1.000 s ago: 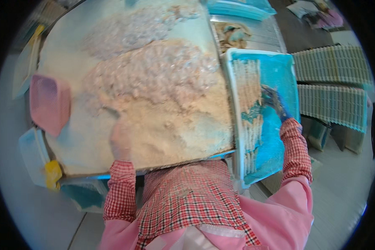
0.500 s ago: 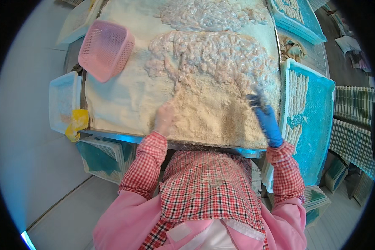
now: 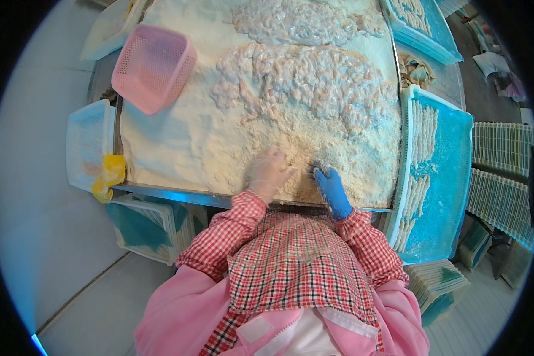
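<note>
A broad bed of pale, floury crumbs [image 3: 184, 160] covers the worktable. My left hand [image 3: 271, 174], in a thin see-through glove, is low over the crumbs near the front edge. Its fingers are somewhat blurred, with the thumb apart. Just to its right, my right hand [image 3: 334, 191] wears a blue glove with dark fingertips. These fingers are curled down into the crumbs, and whatever they may hold is hidden. Beyond both hands lies a wide heap of wet, glossy pale meat strips [image 3: 314, 77], its near side dusted with crumbs.
A pink perforated basket [image 3: 181, 74] rests on the bed at the far left. Along the right side, a blue-lined tray [image 3: 442, 178] carries rows of coated strips. A white tub [image 3: 89, 142] with a yellow cloth [image 3: 110, 175] is left of the table. Stacked trays [image 3: 154, 225] stand below.
My right hand has moved left and closer to me, away from the tray side, and its fingers have curled. My left hand has shifted right, so the two are now close together.
</note>
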Demonstrator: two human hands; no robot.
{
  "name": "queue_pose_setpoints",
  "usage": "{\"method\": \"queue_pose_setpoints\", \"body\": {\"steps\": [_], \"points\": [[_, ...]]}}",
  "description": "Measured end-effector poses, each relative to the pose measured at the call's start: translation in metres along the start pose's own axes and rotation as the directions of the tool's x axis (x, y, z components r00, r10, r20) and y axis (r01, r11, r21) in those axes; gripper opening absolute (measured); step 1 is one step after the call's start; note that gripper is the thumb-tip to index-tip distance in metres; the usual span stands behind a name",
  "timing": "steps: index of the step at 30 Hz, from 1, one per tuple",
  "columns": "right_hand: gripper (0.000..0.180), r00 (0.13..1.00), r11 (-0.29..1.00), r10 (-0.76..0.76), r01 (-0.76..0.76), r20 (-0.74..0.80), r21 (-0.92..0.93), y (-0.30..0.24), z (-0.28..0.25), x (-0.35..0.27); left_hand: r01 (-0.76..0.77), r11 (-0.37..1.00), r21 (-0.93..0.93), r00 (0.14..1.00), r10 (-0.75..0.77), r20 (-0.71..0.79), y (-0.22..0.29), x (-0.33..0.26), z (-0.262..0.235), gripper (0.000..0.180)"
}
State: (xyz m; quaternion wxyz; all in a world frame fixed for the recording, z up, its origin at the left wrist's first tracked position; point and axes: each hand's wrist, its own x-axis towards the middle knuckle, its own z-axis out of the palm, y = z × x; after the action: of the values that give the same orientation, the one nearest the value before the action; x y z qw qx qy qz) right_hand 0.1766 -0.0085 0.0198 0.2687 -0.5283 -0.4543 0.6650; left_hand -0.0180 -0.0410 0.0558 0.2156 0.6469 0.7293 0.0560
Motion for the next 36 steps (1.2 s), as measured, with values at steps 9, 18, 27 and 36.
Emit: {"method": "queue_pose_setpoints", "body": {"steps": [9, 18, 27, 36], "points": [[0.051, 0.925, 0.668, 0.303, -0.378, 0.230, 0.640, -0.027, 0.045, 0.005, -0.103, 0.888, -0.448, 0.898, -0.110, -0.425, 0.040, 0.013, 0.021, 0.051], [0.039, 0.965, 0.745, -0.115, -0.074, 0.237, 0.663, -0.099, 0.014, 0.006, -0.178, 0.901, -0.396, 0.843, -0.068, -0.534, 0.026, 0.091, -0.009, 0.054], [0.037, 0.973, 0.976, -0.210, 0.215, 0.101, -0.045, -0.033, -0.009, -0.026, 0.359, 0.902, -0.240, 0.925, -0.310, 0.219, -0.005, 0.023, -0.045, 0.049], [0.034, 0.907, 0.667, 0.332, -0.420, 0.259, 0.616, -0.043, 0.010, 0.024, -0.232, 0.972, -0.033, 0.961, 0.223, -0.165, 0.026, -0.022, 0.021, 0.045]]}}
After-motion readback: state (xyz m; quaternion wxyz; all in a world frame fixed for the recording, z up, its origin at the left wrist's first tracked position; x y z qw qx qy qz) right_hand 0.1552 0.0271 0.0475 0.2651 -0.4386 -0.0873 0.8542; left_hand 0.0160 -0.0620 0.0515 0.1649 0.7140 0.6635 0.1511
